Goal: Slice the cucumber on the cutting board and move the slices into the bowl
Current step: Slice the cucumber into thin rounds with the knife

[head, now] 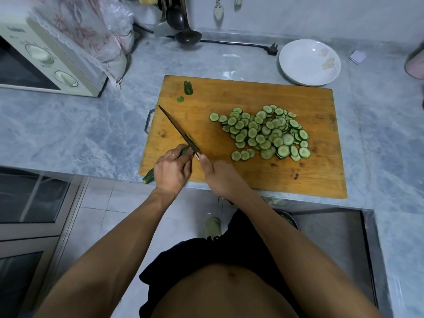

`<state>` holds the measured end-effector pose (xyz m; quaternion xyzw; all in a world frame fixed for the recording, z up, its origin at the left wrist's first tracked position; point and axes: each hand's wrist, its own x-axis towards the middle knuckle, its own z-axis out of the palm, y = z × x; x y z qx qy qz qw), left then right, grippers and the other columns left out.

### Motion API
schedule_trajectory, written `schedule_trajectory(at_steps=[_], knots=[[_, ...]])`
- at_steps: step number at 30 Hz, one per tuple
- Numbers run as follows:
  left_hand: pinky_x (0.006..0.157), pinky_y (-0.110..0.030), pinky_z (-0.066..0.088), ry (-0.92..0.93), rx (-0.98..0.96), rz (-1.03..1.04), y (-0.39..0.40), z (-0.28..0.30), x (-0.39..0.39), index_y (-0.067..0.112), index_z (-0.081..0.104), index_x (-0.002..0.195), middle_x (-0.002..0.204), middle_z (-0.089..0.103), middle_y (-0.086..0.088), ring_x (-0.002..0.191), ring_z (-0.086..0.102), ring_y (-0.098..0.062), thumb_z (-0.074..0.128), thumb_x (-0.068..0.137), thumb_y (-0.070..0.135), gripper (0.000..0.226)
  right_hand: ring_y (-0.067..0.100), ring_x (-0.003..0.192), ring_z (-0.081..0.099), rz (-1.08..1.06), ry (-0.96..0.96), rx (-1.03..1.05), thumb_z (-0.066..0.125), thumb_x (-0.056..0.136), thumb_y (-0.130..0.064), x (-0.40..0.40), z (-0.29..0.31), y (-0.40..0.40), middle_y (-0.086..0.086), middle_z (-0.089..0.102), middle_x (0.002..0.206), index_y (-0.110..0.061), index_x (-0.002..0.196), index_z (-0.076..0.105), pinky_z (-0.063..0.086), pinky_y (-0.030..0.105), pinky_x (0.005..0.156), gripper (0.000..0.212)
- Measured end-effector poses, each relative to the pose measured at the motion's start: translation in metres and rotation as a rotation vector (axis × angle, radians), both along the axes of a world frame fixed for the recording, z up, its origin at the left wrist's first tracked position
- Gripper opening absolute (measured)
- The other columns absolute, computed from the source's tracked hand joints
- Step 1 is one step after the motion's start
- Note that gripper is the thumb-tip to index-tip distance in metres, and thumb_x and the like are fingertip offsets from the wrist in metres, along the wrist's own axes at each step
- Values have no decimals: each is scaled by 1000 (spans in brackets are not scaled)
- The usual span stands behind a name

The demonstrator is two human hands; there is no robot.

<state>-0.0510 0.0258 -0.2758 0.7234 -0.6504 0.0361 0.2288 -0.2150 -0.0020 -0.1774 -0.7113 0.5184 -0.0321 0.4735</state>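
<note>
Orange-brown wooden cutting board; pale green, dark-rimmed cucumber slices; white bowl with faint floral print; grey-blue marbled counter.

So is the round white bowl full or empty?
Empty. The round white bowl shows only its bare inside; the green cucumber slices all lie on the wooden cutting board.

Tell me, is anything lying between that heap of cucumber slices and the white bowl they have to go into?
Nothing visible does. The cucumber slices lie on the cutting board, and the bowl sits empty on the counter just past the board's far right corner. Only bare board and counter lie between them.
</note>
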Motion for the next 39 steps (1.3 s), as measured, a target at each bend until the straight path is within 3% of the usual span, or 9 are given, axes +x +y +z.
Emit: schedule_trajectory(at_steps=[5, 8, 11, 15, 18, 26, 30, 33, 39], knots=[[60, -30, 50, 51, -5, -11, 0, 2, 1, 23, 73, 112, 117, 68, 2, 86, 65, -24, 56, 96, 23, 24, 12, 53, 47, -54, -36, 50, 23, 104, -53, -5, 2, -5, 1, 50, 57, -14, 56, 44, 36, 29, 59, 65], [59, -29, 50, 84, 4, -10, 0, 2, 2, 26, 73, 114, 117, 68, 5, 83, 66, -23, 58, 96, 24, 23, 21, 47, 50, -116, -82, 126, 23, 100, -62, -12, 2, -5, 7, 51, 55, -11, 61, 48, 44, 29, 46, 69], [58, -29, 51, 98, 11, 3, 0, 3, 3, 27, 73, 112, 117, 68, 5, 82, 67, -23, 59, 95, 24, 23, 24, 52, 54, -106, -60, 133, 23, 100, -63, -19, 4, 1, 10, 53, 59, -9, 68, 53, 46, 30, 47, 70], [56, -25, 43, 82, 16, -14, 1, 9, 1, 24, 75, 106, 115, 69, 6, 78, 66, -24, 57, 94, 24, 21, 23, 56, 50, -18, -34, 36, 20, 103, -57, -26, 9, 9, 7, 47, 55, -12, 55, 41, 39, 34, 58, 69], [57, -27, 45, 96, 19, -3, 2, 10, 0, 23, 76, 103, 117, 69, 4, 80, 67, -26, 54, 93, 26, 24, 24, 60, 54, -5, -36, 30, 21, 103, -55, -28, 16, 14, 9, 53, 59, -11, 56, 46, 41, 35, 63, 69], [58, -24, 42, 106, -16, -5, 1, 13, -3, 21, 77, 97, 116, 70, 3, 82, 68, -26, 45, 92, 31, 35, 23, 64, 56, -1, -9, 10, 20, 103, -57, -24, 22, 16, 8, 55, 63, -10, 59, 49, 41, 34, 63, 70], [58, -25, 48, 122, -30, 16, 0, 11, -2, 22, 78, 99, 113, 72, 0, 83, 70, -26, 59, 89, 23, 22, 24, 67, 56, -1, -6, -12, 20, 104, -54, -26, 25, 14, 14, 60, 70, -6, 65, 53, 40, 34, 65, 70], [60, -28, 52, 121, -39, 17, 0, 10, -1, 21, 78, 101, 111, 73, -2, 82, 71, -26, 67, 86, 20, 19, 19, 58, 51, 5, 0, -5, 21, 104, -54, -28, 25, 10, 7, 53, 60, -10, 57, 46, 38, 33, 58, 69], [58, -25, 47, 77, 24, 16, -1, 9, 2, 24, 77, 98, 117, 70, 2, 84, 69, -24, 56, 90, 27, 23, 17, 63, 54, 19, 28, 16, 21, 103, -56, -25, 22, 11, 6, 56, 65, -12, 62, 49, 40, 31, 60, 66]])
